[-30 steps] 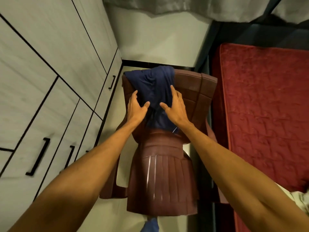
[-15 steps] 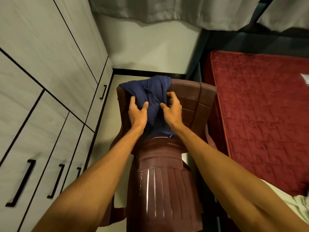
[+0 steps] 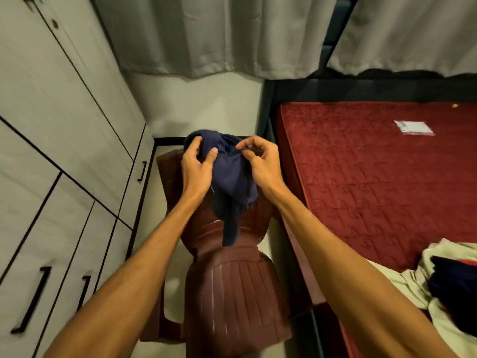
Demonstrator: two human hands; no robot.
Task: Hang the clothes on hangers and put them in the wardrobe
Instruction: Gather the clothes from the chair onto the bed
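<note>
- The left hand (image 3: 197, 165) and right hand (image 3: 262, 164) are both pinching the bunched navy garment (image 3: 232, 179) just above the chair (image 3: 227, 293).
- Its dangling tail is probably risking a snag on the chair back.

I see only bare limbs: the left forearm (image 3: 144, 267) and right forearm (image 3: 335, 267) are lean and uncovered. The left hand (image 3: 197, 167) and right hand (image 3: 263, 164) are bare, with short nails.
</note>
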